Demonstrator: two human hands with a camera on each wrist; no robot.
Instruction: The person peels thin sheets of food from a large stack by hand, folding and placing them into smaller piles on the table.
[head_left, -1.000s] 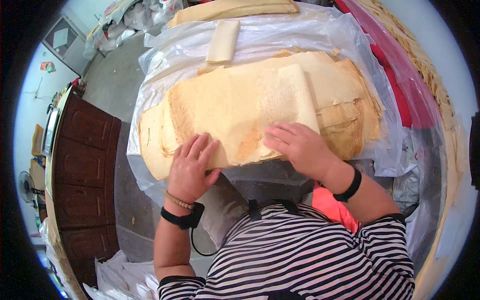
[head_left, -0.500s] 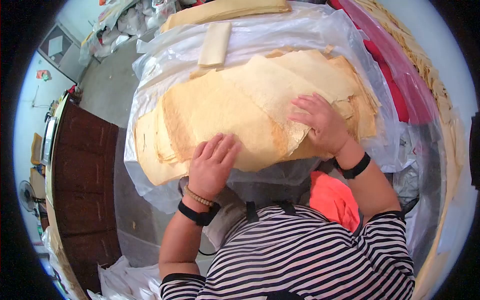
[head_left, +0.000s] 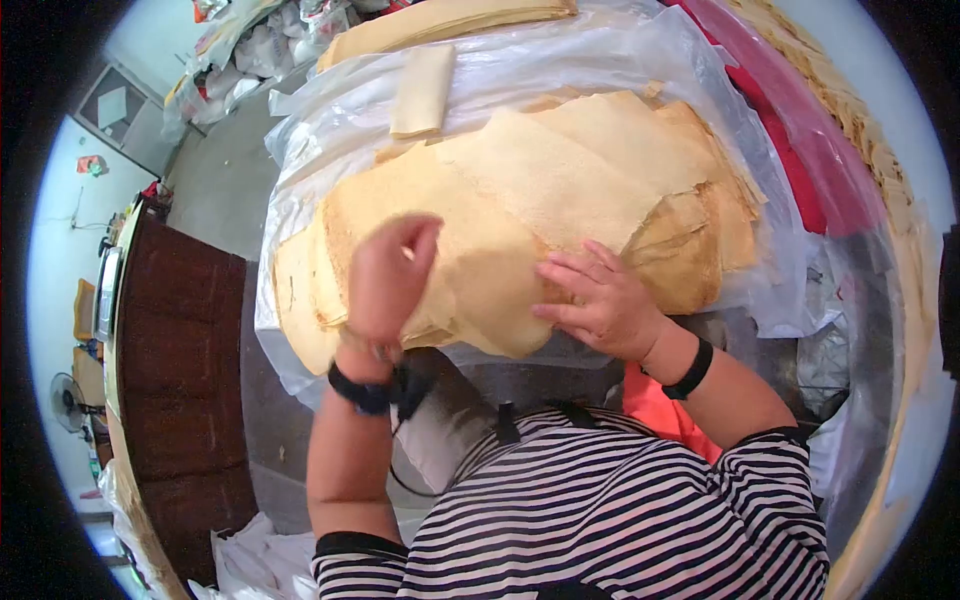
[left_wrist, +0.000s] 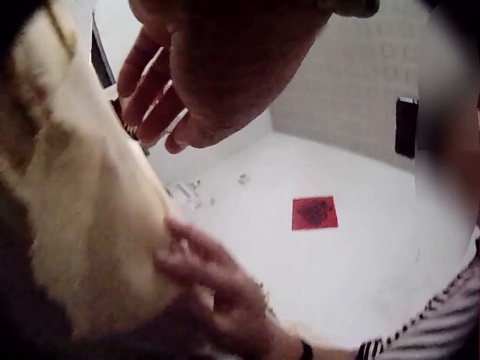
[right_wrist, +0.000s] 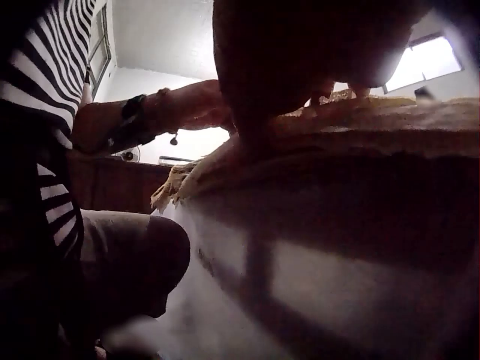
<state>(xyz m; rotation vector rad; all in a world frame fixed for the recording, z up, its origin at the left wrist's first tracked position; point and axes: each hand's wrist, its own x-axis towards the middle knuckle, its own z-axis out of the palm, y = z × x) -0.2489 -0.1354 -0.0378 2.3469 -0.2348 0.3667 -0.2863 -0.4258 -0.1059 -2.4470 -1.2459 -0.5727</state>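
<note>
Thin yellowish sheets (head_left: 400,200) lie overlapping in a wide stack on plastic film in the head view. The left hand (head_left: 390,275) is raised over the stack's left part, blurred, with loosely bent fingers and nothing seen in them. Near the front edge, the right hand (head_left: 605,305) rests on the sheets with its fingers spread. In the left wrist view the left hand (left_wrist: 217,75) hangs clear of the sheet (left_wrist: 97,225), while the right hand (left_wrist: 225,292) touches that sheet's edge. The right hand (right_wrist: 315,60) is a dark shape above the stack's edge in the right wrist view.
A folded pale piece (head_left: 422,90) and another long stack (head_left: 450,28) lie farther back on the plastic film (head_left: 520,70). Dark wooden cabinets (head_left: 190,380) stand at the left. Red cloth (head_left: 775,150) under clear plastic runs along the right side.
Over the last second, the top sheet's right part was unfolded and its front edge shifted. The left hand has lifted off the sheets; the right hand went outward, then came back to the front edge.
</note>
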